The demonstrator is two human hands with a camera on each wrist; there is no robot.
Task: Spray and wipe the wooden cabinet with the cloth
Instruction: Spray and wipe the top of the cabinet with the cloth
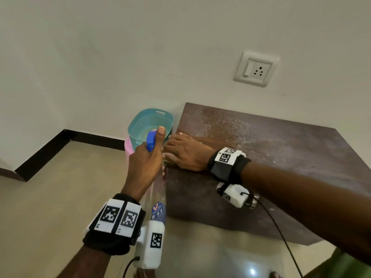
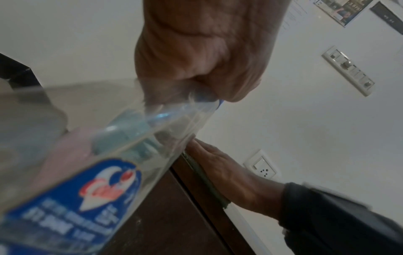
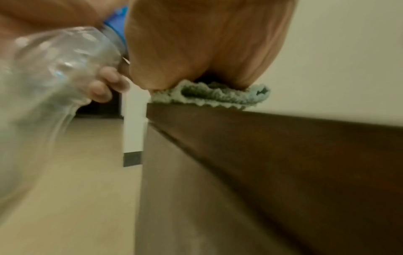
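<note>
My left hand [image 1: 144,163] grips the neck of a clear spray bottle [image 1: 151,140] with a blue trigger head, thumb up along the head. It is held just off the left edge of the dark wooden cabinet [image 1: 281,149]. The bottle [image 2: 76,172] carries a blue label. My right hand [image 1: 184,152] lies flat on the cabinet top at its front left corner, pressing on a folded green cloth [image 3: 209,96]. In the head view the hand hides most of the cloth. Fine spray droplets speckle the top behind the hand.
A teal basin [image 1: 150,123] sits on a pink stool [image 1: 128,145] against the wall, left of the cabinet. A switch and socket plate [image 1: 257,69] is on the wall above. Beige tiled floor lies to the left and front. A cable hangs from my right wrist.
</note>
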